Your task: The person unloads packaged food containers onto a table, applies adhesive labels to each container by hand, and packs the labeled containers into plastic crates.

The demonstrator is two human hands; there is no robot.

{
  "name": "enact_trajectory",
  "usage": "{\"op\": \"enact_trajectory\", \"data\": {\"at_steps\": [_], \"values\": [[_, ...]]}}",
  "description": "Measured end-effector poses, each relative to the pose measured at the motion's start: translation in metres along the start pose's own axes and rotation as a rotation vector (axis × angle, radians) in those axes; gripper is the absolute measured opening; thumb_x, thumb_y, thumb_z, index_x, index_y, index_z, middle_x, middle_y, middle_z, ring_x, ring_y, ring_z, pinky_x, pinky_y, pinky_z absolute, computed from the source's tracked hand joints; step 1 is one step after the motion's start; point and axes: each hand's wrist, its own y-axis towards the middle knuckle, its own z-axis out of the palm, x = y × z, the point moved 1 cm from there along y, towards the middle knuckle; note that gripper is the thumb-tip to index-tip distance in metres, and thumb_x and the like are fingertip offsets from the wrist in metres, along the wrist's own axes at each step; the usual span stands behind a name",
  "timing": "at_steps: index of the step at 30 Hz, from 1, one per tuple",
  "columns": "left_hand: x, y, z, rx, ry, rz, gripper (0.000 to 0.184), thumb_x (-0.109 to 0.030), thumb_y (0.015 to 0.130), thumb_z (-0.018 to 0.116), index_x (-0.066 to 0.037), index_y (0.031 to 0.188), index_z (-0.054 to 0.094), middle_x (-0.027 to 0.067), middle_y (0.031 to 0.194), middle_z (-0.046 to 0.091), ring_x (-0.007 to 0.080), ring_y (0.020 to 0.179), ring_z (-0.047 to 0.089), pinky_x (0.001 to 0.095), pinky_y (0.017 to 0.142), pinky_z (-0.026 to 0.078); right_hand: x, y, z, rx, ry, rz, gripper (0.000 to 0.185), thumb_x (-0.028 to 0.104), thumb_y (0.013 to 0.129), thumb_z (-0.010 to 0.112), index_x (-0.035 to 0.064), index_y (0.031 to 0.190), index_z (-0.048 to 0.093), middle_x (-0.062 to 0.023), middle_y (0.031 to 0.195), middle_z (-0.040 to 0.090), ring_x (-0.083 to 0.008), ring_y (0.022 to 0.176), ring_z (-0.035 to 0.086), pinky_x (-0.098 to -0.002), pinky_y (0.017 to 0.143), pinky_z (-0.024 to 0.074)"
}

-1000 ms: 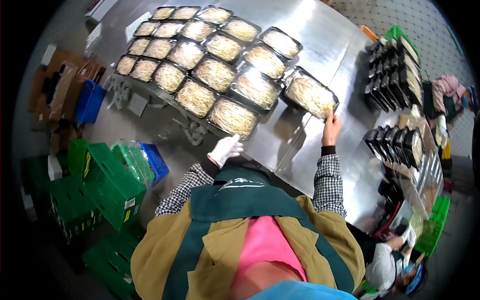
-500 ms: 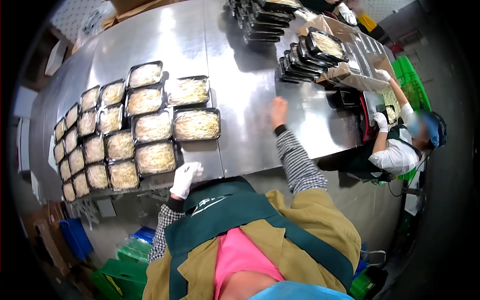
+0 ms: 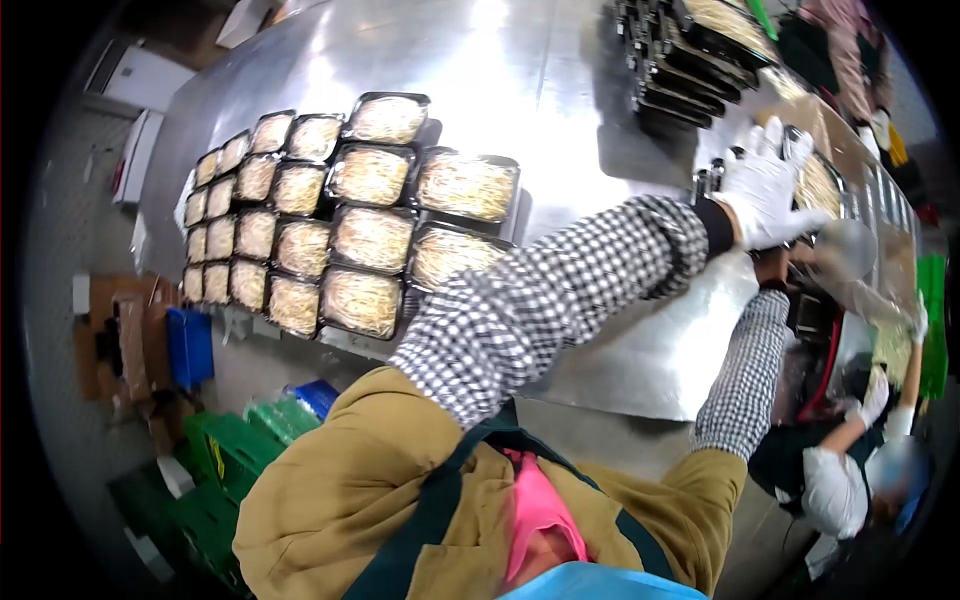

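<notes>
The left hand [image 3: 765,190] spreads fingers at stacked trays [image 3: 819,190]; right hand [image 3: 771,267] mostly hidden, I cannot tell its fingers; desk [image 3: 640,355] edge passes near.

Nearer tray stack [image 3: 820,188] | sitting towards the right end of the metal table [image 3: 490,95], being partly obscured; pale strands showing in a black-rimmed tray | Laid-out trays [image 3: 371,236] | lying flat in adjoining rows at left, holding similar strands

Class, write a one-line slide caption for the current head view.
The gloved left hand and bare right hand at stacked trays, with filled trays in rows on a metal table.
</notes>
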Motion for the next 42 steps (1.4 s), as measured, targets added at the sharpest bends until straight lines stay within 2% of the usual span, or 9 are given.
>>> {"op": "enact_trajectory", "data": {"at_steps": [10, 16, 18, 24, 31, 33, 36, 40, 42], "values": [[0.092, -0.016, -0.057, -0.371, 0.001, -0.010, 0.071, -0.037, 0.078, 0.062, -0.002, 0.132, 0.033, 0.0275, 0.135, 0.030, 0.0382, 0.125, 0.032, 0.0453, 0.101, 0.031, 0.181, 0.040, -0.016, -0.183, 0.427, -0.021, 0.051, -0.005, 0.066, 0.065, 0.0010, 0.115, 0.049, -0.0190, 0.110, 0.056, -0.0386, 0.102, 0.050, -0.0407, 0.086, 0.0418], [0.152, -0.073, -0.214, -0.444, 0.096, 0.013, 0.058, -0.024, 0.080, 0.062, 0.000, 0.129, 0.040, 0.0163, 0.129, 0.043, 0.0251, 0.117, 0.043, 0.0359, 0.100, 0.034, 0.351, 0.127, 0.027, -0.123, 1.342, 0.115, 0.030, 0.001, 0.076, 0.049, -0.0024, 0.106, 0.054, -0.0235, 0.098, 0.057, -0.0401, 0.093, 0.053, -0.0417, 0.080, 0.0434], [0.185, -0.094, -0.257, -0.418, -0.123, -0.031, 0.062, -0.020, 0.081, 0.061, -0.002, 0.134, 0.035, 0.0130, 0.133, 0.040, 0.0218, 0.122, 0.038, 0.0349, 0.103, 0.030, 0.413, 0.137, 0.000, -0.125, 0.573, -0.202, 0.028, 0.005, 0.084, 0.037, -0.0035, 0.105, 0.053, -0.0253, 0.098, 0.058, -0.0414, 0.093, 0.053, -0.0410, 0.082, 0.0423], [0.216, -0.121, -0.343, -0.300, -0.353, -0.145, 0.058, -0.016, 0.086, 0.058, -0.001, 0.135, 0.032, 0.0114, 0.132, 0.042, 0.0190, 0.123, 0.037, 0.0305, 0.104, 0.027, 0.501, 0.160, -0.030, 0.148, 1.362, 0.186, 0.038, 0.026, 0.095, 0.034, -0.0023, 0.115, 0.050, -0.0199, 0.108, 0.059, -0.0275, 0.098, 0.055, -0.0321, 0.085, 0.0402], [0.281, -0.121, -0.353, -0.396, -0.598, -0.731, 0.063, -0.056, 0.083, 0.050, -0.010, 0.127, 0.046, 0.0103, 0.120, 0.052, 0.0214, 0.105, 0.047, 0.0452, 0.090, 0.035, 0.485, 0.170, -0.135, 0.432, 2.180, 0.495, 0.060, 0.028, 0.082, 0.058, 0.0134, 0.134, 0.030, -0.0103, 0.138, 0.034, -0.0286, 0.124, 0.033, -0.0433, 0.098, 0.0350], [0.273, -0.116, -0.337, -0.362, -0.720, -0.687, 0.069, -0.057, 0.080, 0.054, -0.007, 0.127, 0.044, 0.0153, 0.116, 0.053, 0.0186, 0.103, 0.051, 0.0355, 0.081, 0.045, 0.462, 0.192, -0.080, 0.040, 1.164, -0.251, 0.066, 0.015, 0.072, 0.071, 0.0075, 0.128, 0.038, -0.0112, 0.129, 0.045, -0.0246, 0.118, 0.042, -0.0353, 0.096, 0.0381], [0.290, -0.133, -0.326, -0.221, -0.883, -0.547, 0.068, -0.051, 0.085, 0.052, -0.005, 0.132, 0.037, 0.0115, 0.127, 0.047, 0.0192, 0.118, 0.041, 0.0336, 0.095, 0.035, 0.501, 0.154, -0.131, -0.244, 0.838, -0.257, 0.064, 0.004, 0.065, 0.075, -0.0008, 0.120, 0.045, -0.0139, 0.118, 0.054, -0.0238, 0.108, 0.051, -0.0312, 0.092, 0.0407], [0.262, -0.159, -0.335, -0.063, -1.121, -0.395, 0.065, -0.045, 0.091, 0.046, -0.003, 0.137, 0.028, 0.0098, 0.131, 0.044, 0.0180, 0.120, 0.039, 0.0303, 0.101, 0.028, 0.499, 0.100, -0.137, -0.325, 0.649, -0.328, 0.047, 0.011, 0.078, 0.064, 0.0027, 0.121, 0.048, -0.0124, 0.124, 0.051, -0.0244, 0.115, 0.048, -0.0336, 0.094, 0.0405], [0.171, -0.194, -0.358, -0.049, -0.858, -0.169, 0.072, -0.044, 0.090, 0.048, -0.002, 0.140, 0.019, 0.0120, 0.137, 0.038, 0.0186, 0.127, 0.032, 0.0294, 0.105, 0.024, 0.489, 0.046, -0.134, -0.135, 1.472, -0.038, 0.048, 0.022, 0.084, 0.057, 0.0052, 0.127, 0.043, -0.0111, 0.130, 0.046, -0.0237, 0.120, 0.042, -0.0363, 0.097, 0.0389]]}}
